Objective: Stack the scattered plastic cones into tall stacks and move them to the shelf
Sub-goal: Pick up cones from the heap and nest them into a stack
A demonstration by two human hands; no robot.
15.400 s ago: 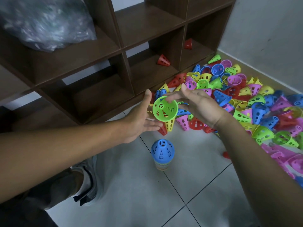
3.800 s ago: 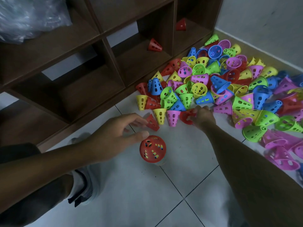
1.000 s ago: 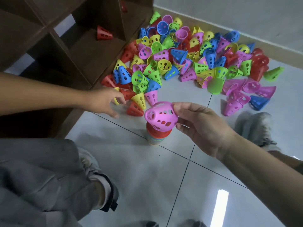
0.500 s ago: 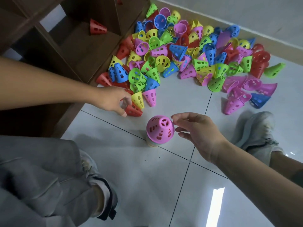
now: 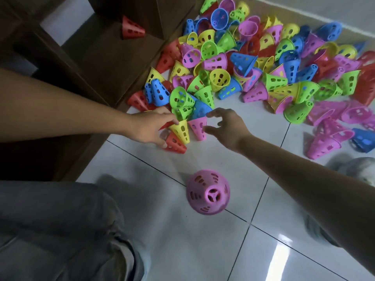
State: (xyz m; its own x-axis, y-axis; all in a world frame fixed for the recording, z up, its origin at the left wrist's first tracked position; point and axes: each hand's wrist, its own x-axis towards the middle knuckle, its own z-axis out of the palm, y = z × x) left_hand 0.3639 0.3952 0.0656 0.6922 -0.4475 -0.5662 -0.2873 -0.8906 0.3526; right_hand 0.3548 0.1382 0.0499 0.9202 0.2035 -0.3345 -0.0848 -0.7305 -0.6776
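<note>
Head cam view: my left hand [image 5: 149, 129] is down at the near edge of the cone pile [image 5: 263, 67], fingers curled onto a red cone [image 5: 174, 143] lying on its side, right by a yellow cone [image 5: 181, 130]. My right hand [image 5: 225, 126] hovers loose and spread, holding nothing, just beside a small pink cone [image 5: 198, 127]. The stack [image 5: 208, 192], pink on top, stands on the floor tiles [image 5: 203, 250] nearer me than both hands. Past my left hand, the shelf [image 5: 105, 57] cubby holds one red cone [image 5: 132, 28].
</note>
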